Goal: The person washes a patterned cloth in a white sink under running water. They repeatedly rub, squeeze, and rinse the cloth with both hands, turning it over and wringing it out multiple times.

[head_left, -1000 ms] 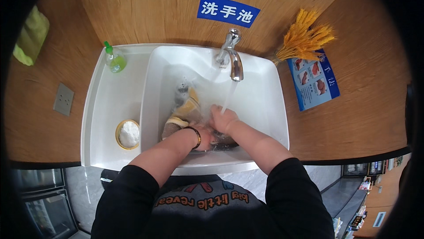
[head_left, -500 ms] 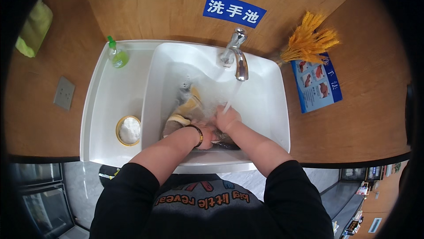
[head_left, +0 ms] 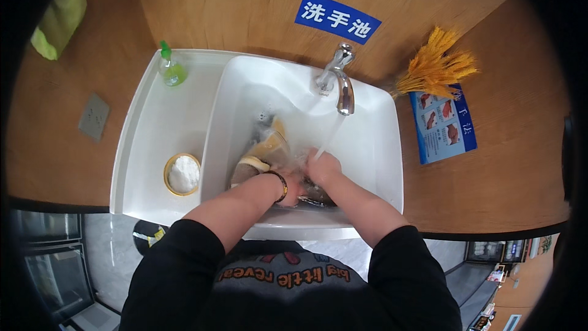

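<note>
In the white sink [head_left: 367, 141] lies a wet, soft-looking item [head_left: 244, 173], grey-brown with cream and tan parts and a dark part by my hands. I cannot make out its kind. My left hand [head_left: 291, 188], with a dark beaded bracelet at the wrist, is closed on it, fingers partly hidden by splashing water. Close beside it on the right, my right hand [head_left: 323, 167] is curled in a fist-like grip on the same item. Water from the chrome faucet [head_left: 345, 89] runs onto this hand.
On the left ledge stand a green pump bottle [head_left: 173, 72] and a round container of white powder [head_left: 184, 174]. Dried yellow wheat stalks [head_left: 438, 61] and a blue picture card [head_left: 442, 126] are at the right wall. A yellow-green cloth [head_left: 60, 18] hangs far left.
The view has turned slightly, so the surroundings appear shifted. Both hands remain together on the wet item, and the water still runs.
</note>
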### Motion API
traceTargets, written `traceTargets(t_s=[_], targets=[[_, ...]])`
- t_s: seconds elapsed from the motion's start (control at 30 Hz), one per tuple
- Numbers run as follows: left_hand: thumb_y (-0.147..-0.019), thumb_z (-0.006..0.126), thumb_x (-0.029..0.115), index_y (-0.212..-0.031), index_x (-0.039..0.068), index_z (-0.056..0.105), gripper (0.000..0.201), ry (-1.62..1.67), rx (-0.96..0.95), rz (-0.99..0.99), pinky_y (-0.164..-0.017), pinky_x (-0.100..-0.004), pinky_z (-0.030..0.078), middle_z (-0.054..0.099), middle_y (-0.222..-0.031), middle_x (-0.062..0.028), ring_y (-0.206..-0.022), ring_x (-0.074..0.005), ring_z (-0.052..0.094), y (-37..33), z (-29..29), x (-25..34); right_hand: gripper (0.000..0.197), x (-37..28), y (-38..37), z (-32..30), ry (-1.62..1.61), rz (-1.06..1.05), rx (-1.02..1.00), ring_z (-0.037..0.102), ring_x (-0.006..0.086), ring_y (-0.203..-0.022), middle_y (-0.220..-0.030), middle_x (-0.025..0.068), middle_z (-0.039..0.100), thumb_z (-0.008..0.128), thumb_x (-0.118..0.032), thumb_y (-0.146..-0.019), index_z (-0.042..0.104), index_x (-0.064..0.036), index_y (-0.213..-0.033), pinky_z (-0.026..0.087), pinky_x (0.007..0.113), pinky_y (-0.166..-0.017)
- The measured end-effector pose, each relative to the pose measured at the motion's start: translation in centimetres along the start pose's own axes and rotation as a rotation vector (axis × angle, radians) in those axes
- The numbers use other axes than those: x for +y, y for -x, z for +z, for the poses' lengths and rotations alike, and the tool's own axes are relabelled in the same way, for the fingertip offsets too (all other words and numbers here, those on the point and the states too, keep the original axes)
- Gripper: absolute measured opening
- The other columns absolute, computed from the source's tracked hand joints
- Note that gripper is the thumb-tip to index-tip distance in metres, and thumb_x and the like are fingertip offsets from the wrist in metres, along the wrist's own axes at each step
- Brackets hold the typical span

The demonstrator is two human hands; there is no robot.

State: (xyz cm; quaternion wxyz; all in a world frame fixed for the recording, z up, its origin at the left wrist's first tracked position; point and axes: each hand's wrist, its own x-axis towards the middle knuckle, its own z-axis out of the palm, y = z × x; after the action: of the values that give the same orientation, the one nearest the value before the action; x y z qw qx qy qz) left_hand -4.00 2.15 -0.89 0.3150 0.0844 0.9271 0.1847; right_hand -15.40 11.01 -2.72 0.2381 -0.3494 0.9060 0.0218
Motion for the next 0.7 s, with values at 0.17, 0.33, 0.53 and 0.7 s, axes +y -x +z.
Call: traceTargets(t_s=[0.17,0.33,0.53,0.7], targets=[[-0.077,0.049,0.031,-0.121,0.035,0.049,0.045,0.02,-0.025,0.016,-0.099,-0.0555,0.021,0.036,-0.134,-0.0049,-0.126,-0.028,0.028,-0.2,0.0,-0.1,0.037,0.3,-0.3,1.1,0.025,-0.099,0.241,0.055,0.0389,-0.09,-0.097,0.0228,0.057,0.053,-0.026,-0.078,0.043,-0.0044,-0.106,0.045,0.045,-0.078],[-0.077,0.048,0.031,-0.124,0.038,0.046,0.047,-0.005,-0.056,-0.015,-0.098,-0.0553,0.021,0.037,-0.134,-0.0026,-0.125,-0.0253,0.03,-0.1,-0.1,0.0,0.025,1.2,-2.5,2.2,-0.13,-0.09,0.335,0.055,0.0402,-0.089,-0.095,0.0247,0.056,0.047,-0.025,-0.081,0.054,-0.0048,-0.093,0.045,0.045,-0.079],[-0.078,0.048,0.031,-0.124,0.038,0.045,0.047,0.011,-0.081,-0.022,-0.1,-0.0553,0.019,0.034,-0.136,-0.0018,-0.127,-0.0254,0.028,-0.4,0.0,-0.1,0.037,1.2,-3.0,1.9,-0.091,0.058,0.158,0.054,0.0376,-0.097,-0.109,0.021,0.054,0.039,-0.035,-0.083,0.06,-0.0075,-0.097,0.043,0.043,-0.085],[-0.078,0.049,0.032,-0.122,0.036,0.048,0.044,0.014,-0.073,-0.028,-0.101,-0.0531,0.019,0.034,-0.137,-0.0025,-0.128,-0.0253,0.027,-0.3,-0.1,0.0,0.036,2.0,-3.6,2.8,-0.05,0.009,0.13,0.054,0.0353,-0.098,-0.104,0.0212,0.056,0.039,-0.033,-0.082,0.06,-0.0071,-0.097,0.043,0.041,-0.086]])
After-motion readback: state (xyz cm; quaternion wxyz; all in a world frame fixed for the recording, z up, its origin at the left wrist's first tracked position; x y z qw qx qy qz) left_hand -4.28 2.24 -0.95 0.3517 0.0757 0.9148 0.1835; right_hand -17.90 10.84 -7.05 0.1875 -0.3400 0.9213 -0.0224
